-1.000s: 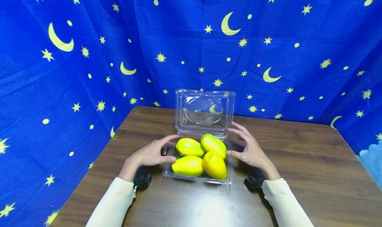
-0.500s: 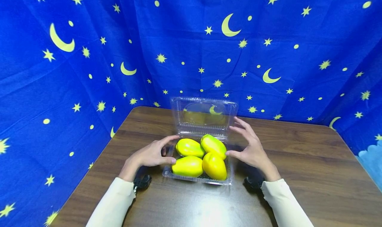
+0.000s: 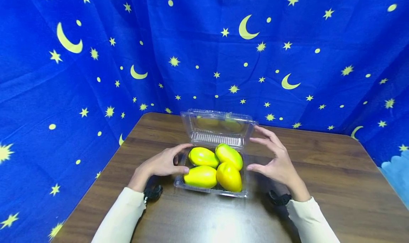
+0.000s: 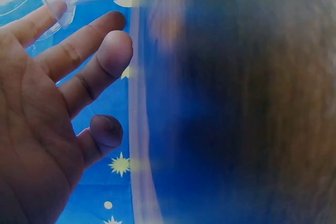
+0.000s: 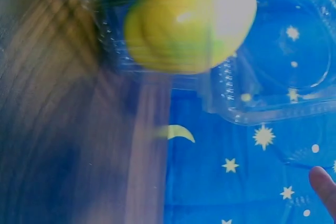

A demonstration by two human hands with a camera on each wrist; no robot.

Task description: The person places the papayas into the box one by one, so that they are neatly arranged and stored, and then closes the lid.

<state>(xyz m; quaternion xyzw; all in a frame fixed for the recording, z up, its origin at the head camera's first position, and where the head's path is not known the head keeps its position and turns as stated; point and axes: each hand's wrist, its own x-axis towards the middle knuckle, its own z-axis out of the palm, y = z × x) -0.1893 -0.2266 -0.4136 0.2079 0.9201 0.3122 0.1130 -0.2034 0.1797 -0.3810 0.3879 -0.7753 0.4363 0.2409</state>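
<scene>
A clear plastic clamshell box (image 3: 211,191) stands on the table, holding several yellow-green mangoes (image 3: 200,177). Its clear lid (image 3: 196,134) is raised at the back and leans forward over the box. My left hand (image 3: 164,162) rests along the box's left side, thumb tip by the front-left mango and index finger at the back corner. In the left wrist view its fingers are loosely spread. My right hand (image 3: 276,161) is at the right with fingers spread, the index tip at the lid's upper right corner. Its thumb is apart from the box.
The brown wooden table (image 3: 319,175) extends to both sides and in front of the box. Behind and to the left hangs a blue curtain (image 3: 207,47) with moons and stars. Black wrist straps (image 3: 153,193) show below the hands.
The lid has tilted forward, its upper edge coming lower and nearer. My right hand has shifted slightly right, the thumb moving off the box's edge. The left hand has stayed put.
</scene>
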